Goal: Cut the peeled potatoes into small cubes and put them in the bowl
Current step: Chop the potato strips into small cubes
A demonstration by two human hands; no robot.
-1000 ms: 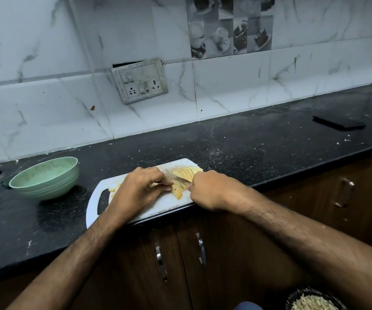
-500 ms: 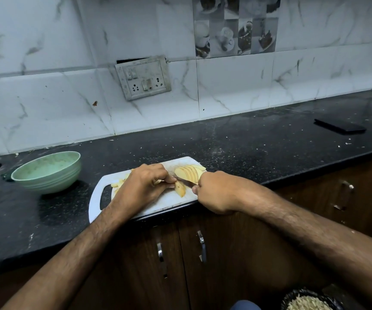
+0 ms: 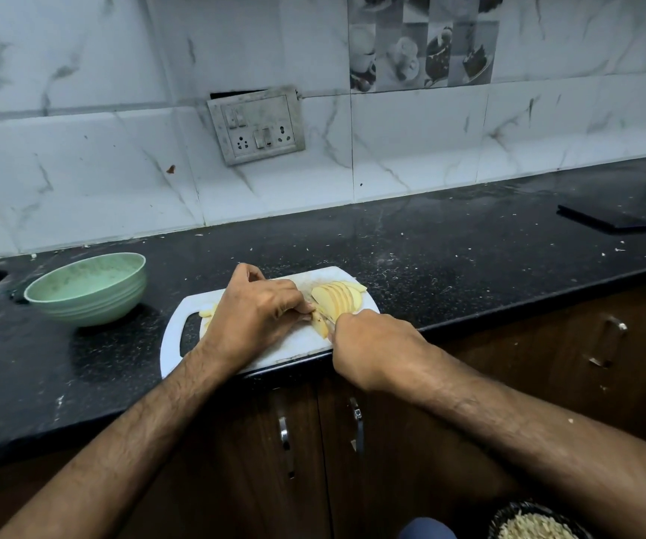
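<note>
Right hand [image 3: 368, 346] grips knife [image 3: 323, 310]; left hand [image 3: 253, 317] pins potato slices [image 3: 337, 299] mid-frame. Risk: blade runs beside left fingertips [image 3: 305, 306], slip nicks them.

Home kitchen: black stone counter [image 3: 449, 243], marble-look tiles [image 3: 410, 149], cupboards [image 3: 546, 363].

White marbled wall tiles [image 3: 410, 149] above black speckled counter [image 3: 449, 247], brown cabinets [image 3: 546, 363].
</note>
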